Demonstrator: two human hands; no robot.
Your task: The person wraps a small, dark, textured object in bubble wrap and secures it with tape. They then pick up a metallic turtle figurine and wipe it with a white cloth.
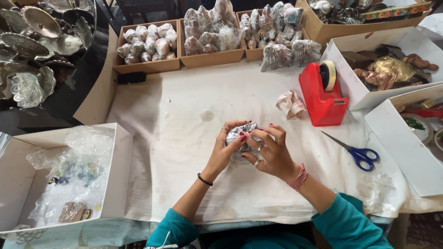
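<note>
A small silver object wrapped in clear bubble wrap [242, 135] sits between both hands above the white cloth [184, 152]. My left hand [227, 150] cups it from the left and below. From the right, my right hand [272, 152] closes on it, fingertips pressing the wrap on top. Both hands wear rings. A black band circles the left wrist and pink threads the right.
A red tape dispenser [323, 94] and crumpled paper [290, 103] lie behind the hands. Blue-handled scissors [357, 152] lie to the right. Cardboard trays of wrapped items [147, 44] line the back. White boxes stand at the left [115, 184] and right [406, 143]. Silver dishes [32, 50] are stacked far left.
</note>
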